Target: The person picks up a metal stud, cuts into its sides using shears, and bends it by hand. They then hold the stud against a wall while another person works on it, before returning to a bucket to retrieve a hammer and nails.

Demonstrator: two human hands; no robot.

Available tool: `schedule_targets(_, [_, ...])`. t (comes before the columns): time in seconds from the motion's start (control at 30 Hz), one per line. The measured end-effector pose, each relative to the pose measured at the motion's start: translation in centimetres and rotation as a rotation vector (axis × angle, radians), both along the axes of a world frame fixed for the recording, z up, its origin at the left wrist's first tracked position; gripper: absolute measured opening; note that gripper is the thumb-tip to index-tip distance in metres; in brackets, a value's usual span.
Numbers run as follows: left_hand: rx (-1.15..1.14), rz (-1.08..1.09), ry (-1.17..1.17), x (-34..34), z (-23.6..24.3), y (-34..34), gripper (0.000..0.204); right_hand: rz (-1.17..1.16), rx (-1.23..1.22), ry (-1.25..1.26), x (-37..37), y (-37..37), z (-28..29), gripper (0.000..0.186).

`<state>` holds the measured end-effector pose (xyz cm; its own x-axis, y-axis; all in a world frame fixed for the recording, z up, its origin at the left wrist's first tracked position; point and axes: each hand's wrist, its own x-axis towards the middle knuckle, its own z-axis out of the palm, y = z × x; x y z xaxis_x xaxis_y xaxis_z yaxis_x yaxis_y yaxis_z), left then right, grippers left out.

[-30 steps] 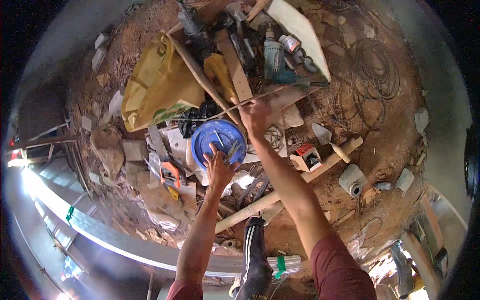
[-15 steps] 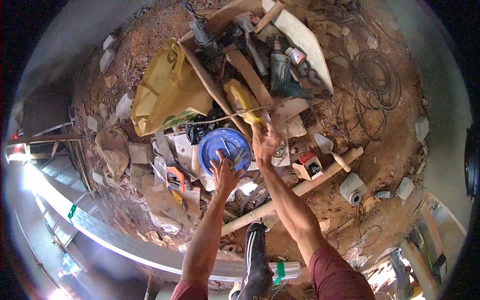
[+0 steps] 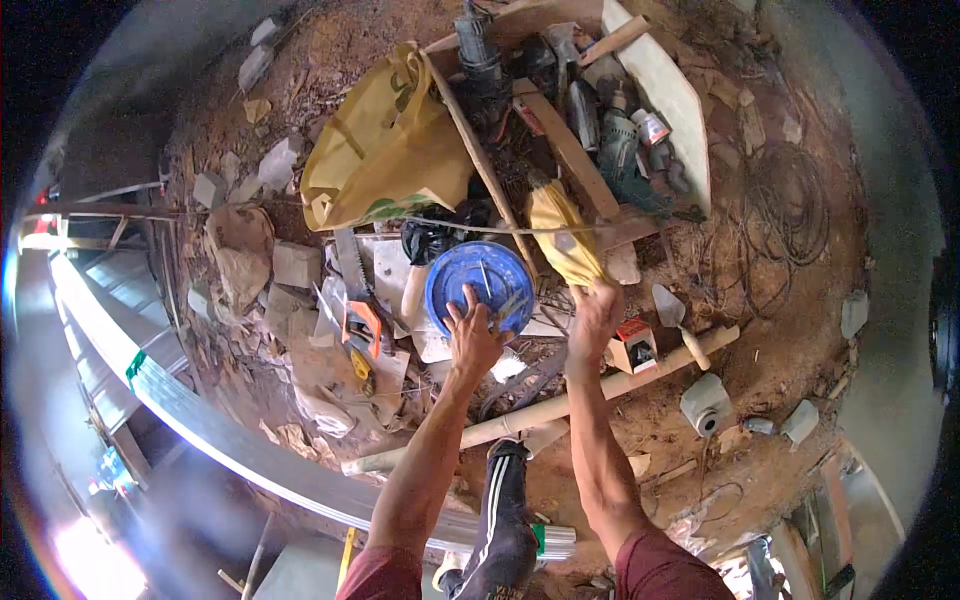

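A round blue lid (image 3: pixel 456 268) with pale smears lies in front of the wooden tool box. My left hand (image 3: pixel 474 340) rests over its near edge, fingers apart; a thin pale stick-like thing lies on the lid beyond the fingertips. To the right, my right hand (image 3: pixel 594 312) is closed round the gathered near end of a yellow plastic bag (image 3: pixel 562 232). The bag stretches back into the tool box (image 3: pixel 478 150); what it contains is hidden. Beside the lid are a black plastic bag (image 3: pixel 424 242) and a handsaw with an orange handle (image 3: pixel 366 328).
A green power drill (image 3: pixel 622 160) lies in the box, with a large yellow sack (image 3: pixel 385 150) left of it. Right of my hand are a small red-and-white carton (image 3: pixel 634 346) and a trowel (image 3: pixel 690 340). A long pole (image 3: pixel 530 420) crosses the dirt floor nearer me.
My right hand has drawn the yellow bag's gathered end nearer and to the right. My left hand stays at the blue lid. The whole view has shifted, with the box now farther right and higher.
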<state>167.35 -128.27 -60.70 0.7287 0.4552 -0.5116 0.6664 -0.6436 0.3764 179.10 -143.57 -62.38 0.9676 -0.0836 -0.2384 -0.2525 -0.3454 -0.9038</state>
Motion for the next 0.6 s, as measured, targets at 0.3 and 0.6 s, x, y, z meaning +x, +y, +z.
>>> schedule_targets(0.3, [0.021, 0.006, -0.012, 0.5, 0.2, -0.5, 0.06, -0.24, 0.018, 0.297, -0.3, -5.7, 5.9, 0.019])
schedule_targets(0.6, [0.006, 0.028, -0.039, 0.5, -0.4, -0.6, 0.057, -0.231, 0.043, 0.2, -1.0, -5.7, 3.9, 0.03])
